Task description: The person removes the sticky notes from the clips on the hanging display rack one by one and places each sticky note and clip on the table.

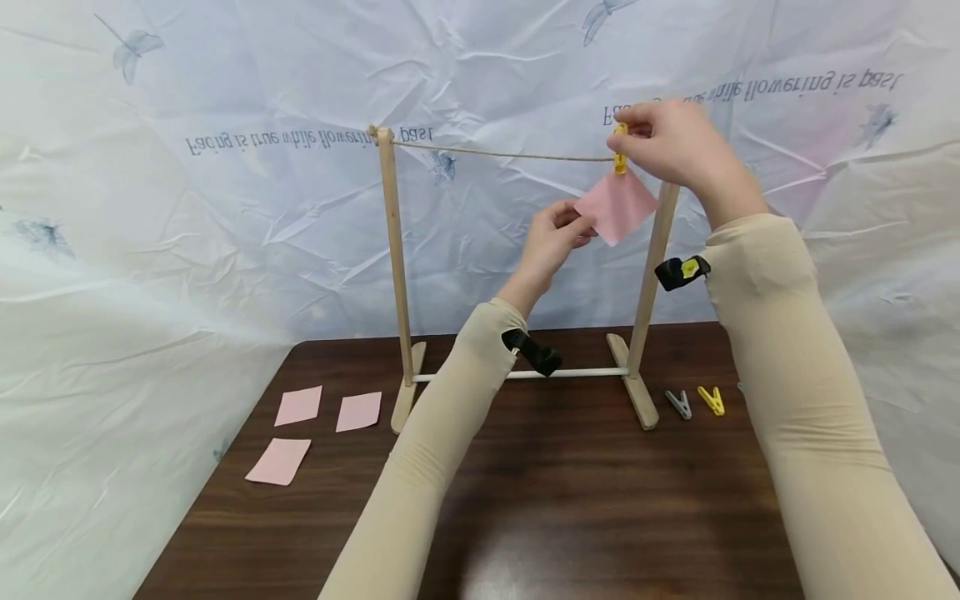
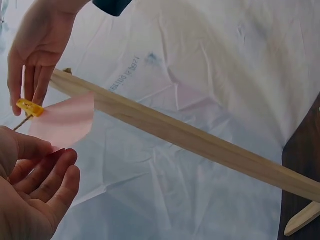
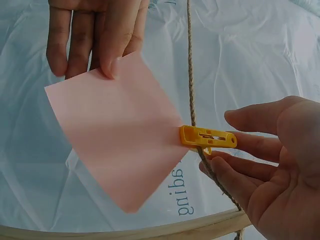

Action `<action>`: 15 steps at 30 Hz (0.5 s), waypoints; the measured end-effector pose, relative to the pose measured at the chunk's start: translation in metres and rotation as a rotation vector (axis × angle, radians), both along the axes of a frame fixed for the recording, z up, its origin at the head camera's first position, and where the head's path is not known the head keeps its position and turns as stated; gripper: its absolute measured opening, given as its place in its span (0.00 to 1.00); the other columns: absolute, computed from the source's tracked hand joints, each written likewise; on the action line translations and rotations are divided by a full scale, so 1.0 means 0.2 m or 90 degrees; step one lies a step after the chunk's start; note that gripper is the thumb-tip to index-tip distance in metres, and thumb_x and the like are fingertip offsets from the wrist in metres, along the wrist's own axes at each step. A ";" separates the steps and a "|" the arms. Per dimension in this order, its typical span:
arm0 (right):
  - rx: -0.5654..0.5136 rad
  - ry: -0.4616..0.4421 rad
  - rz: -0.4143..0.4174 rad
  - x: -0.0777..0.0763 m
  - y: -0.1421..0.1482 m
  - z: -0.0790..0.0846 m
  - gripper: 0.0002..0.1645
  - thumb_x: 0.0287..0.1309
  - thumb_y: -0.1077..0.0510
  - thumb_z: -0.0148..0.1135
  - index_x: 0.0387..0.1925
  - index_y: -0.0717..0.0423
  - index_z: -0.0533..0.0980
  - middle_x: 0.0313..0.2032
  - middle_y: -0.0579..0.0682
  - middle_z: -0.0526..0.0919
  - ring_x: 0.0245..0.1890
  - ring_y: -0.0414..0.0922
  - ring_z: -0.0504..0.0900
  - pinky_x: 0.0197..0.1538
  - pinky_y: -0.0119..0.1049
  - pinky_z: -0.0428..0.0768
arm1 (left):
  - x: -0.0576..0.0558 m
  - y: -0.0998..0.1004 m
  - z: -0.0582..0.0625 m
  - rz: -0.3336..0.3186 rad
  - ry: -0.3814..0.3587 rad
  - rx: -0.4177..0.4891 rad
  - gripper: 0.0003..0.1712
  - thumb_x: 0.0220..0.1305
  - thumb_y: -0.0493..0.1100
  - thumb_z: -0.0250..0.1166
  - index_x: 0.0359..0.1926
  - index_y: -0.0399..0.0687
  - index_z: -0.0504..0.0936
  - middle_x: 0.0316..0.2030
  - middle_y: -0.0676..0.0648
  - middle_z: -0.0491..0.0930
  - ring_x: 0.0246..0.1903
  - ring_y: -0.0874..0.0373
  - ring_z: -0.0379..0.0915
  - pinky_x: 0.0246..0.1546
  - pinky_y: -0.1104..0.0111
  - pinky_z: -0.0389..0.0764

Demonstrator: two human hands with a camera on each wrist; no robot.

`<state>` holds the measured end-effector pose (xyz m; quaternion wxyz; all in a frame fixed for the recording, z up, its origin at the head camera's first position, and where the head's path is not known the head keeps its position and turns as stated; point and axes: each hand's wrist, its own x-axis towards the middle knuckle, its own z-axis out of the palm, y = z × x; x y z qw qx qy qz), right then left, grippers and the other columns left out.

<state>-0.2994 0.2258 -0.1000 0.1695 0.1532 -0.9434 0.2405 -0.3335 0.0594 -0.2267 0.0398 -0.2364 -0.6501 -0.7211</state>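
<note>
Inspection of the drying-rack setup: a pink paper square hangs by one corner from the twine line, fixed there by a yellow clothespin near the right post of the wooden rack. The right hand, at roughly 1 o'clock in the head view, has its fingers at the tail of the pin; the right wrist view shows the clip already closed over paper corner and twine, with the fingers lightly curled about its end rather than squeezing it hard. The left hand, just below and at 9 o'clock from the sheet, pinches the sheet's free corner between thumb and fingertips, steadying it; the right wrist view confirms that hold. Judged progress: one sheet is up, and its attachment appears complete or very nearly so, both hands not yet withdrawn. Outstanding: three pink squares lie flat on the brown table at about 8 o'clock from the rack base, two side by side and one nearer. A grey pin and a second yellow pin lie at 4 o'clock beside the right foot. The twine left of the hung sheet is bare.
</note>
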 end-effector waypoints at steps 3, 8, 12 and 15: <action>-0.006 0.002 0.005 0.01 0.01 -0.01 0.33 0.75 0.46 0.47 0.74 0.58 0.64 0.68 0.64 0.70 0.67 0.60 0.69 0.65 0.58 0.69 | -0.01 -0.02 0.00 0.012 0.004 -0.001 0.10 0.71 0.34 0.63 0.51 0.33 0.80 0.39 0.42 0.83 0.39 0.52 0.82 0.47 0.65 0.84; -0.044 -0.003 0.003 0.02 0.02 -0.01 0.30 0.75 0.47 0.49 0.71 0.57 0.68 0.66 0.61 0.72 0.67 0.57 0.71 0.66 0.55 0.70 | -0.01 -0.05 0.01 0.029 0.010 -0.002 0.11 0.71 0.34 0.63 0.50 0.33 0.80 0.40 0.42 0.83 0.43 0.46 0.82 0.46 0.66 0.84; -0.076 -0.003 0.004 0.03 0.03 -0.02 0.29 0.75 0.48 0.51 0.71 0.55 0.69 0.67 0.59 0.73 0.66 0.55 0.71 0.67 0.54 0.70 | -0.01 -0.07 0.02 0.032 0.018 -0.001 0.11 0.71 0.35 0.63 0.51 0.34 0.80 0.41 0.42 0.82 0.47 0.40 0.80 0.47 0.64 0.84; -0.107 -0.006 0.008 0.03 0.04 -0.03 0.31 0.74 0.48 0.53 0.72 0.54 0.68 0.69 0.58 0.71 0.68 0.54 0.71 0.68 0.51 0.70 | 0.00 -0.08 0.02 0.037 0.020 -0.002 0.12 0.72 0.35 0.63 0.53 0.35 0.80 0.41 0.42 0.83 0.48 0.40 0.80 0.48 0.64 0.84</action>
